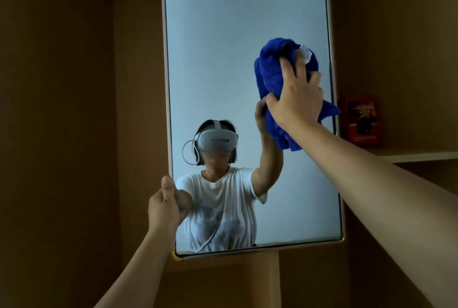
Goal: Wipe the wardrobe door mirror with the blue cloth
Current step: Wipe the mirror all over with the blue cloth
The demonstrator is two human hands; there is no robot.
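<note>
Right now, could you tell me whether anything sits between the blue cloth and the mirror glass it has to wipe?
Nothing visible does. The right hand presses the bunched blue cloth against the framed wardrobe door mirror near its right edge, while the left hand grips the left frame.

dim brown room, pale mirror (243, 34) glow, wide-angle bowing

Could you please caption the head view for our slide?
Right hand presses blue cloth on mirror; left hand grips its frame edge.

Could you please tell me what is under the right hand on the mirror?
The bunched blue cloth lies under the right hand, against the mirror. The glass beneath the cloth is covered.
</note>
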